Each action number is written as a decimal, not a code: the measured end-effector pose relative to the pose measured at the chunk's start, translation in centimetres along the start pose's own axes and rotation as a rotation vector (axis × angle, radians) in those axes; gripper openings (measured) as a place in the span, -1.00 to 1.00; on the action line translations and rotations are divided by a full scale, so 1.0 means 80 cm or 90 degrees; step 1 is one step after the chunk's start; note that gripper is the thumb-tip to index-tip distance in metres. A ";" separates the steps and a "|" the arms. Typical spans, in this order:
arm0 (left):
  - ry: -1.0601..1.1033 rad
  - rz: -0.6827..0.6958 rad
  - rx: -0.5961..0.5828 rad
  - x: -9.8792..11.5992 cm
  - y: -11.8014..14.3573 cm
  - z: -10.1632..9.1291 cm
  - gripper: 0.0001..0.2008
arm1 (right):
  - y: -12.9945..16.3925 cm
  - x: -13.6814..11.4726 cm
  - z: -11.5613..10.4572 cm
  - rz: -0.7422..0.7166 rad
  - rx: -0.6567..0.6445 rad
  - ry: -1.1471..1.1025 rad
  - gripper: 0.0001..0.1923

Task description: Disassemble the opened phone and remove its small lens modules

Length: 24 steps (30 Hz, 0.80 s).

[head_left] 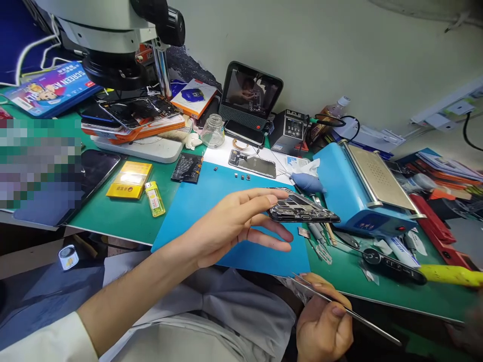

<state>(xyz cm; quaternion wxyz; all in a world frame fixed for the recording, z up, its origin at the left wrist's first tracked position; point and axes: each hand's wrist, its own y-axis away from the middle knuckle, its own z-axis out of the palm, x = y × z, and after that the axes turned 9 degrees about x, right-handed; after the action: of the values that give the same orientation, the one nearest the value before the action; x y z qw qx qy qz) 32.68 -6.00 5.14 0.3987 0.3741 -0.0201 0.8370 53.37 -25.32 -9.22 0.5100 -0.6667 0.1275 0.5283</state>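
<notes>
Held by one end over the blue mat [188, 211] is an opened phone [305, 211], its inner parts facing up. The thumb and index finger of my left hand [249, 216] pinch it, with the other fingers stretched out below. My right hand [324, 322], low at the table's front edge, is closed around metal tweezers [372, 327]; their tips point up and left toward the mat. Several tiny dark parts [242, 176] lie on the mat behind the phone. Farther back rests a detached phone part with a dark panel [256, 165].
A microscope [113, 60] overhangs the left side. A blue heating machine [339, 176] stands right, near a blue air blower [307, 182] and loose tools. At the back are a glass jar [213, 131] and a propped display [251, 90]. A lighter [154, 199] lies left.
</notes>
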 end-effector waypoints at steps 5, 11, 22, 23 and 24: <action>-0.006 0.003 -0.006 -0.002 -0.004 -0.001 -0.77 | -0.005 -0.006 0.010 -0.023 0.017 -0.012 -0.63; -0.004 -0.003 -0.009 -0.002 -0.003 -0.001 -0.75 | -0.005 -0.010 0.012 -0.019 0.018 -0.008 -0.63; 0.037 -0.047 -0.031 0.008 -0.004 0.004 -0.77 | -0.008 -0.004 0.016 -0.030 0.029 0.008 -0.63; 0.041 -0.047 -0.030 0.009 -0.005 0.005 -0.77 | -0.004 -0.002 0.016 -0.031 0.029 0.008 -0.63; 0.044 -0.046 -0.028 0.010 -0.006 0.005 -0.78 | 0.001 -0.001 0.017 -0.032 0.028 0.009 -0.62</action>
<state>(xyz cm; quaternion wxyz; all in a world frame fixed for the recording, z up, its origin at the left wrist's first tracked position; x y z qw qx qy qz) 32.92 -5.32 5.81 0.4372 0.3366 -0.0107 0.8339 52.50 -24.31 -9.07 0.5366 -0.6619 0.1261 0.5080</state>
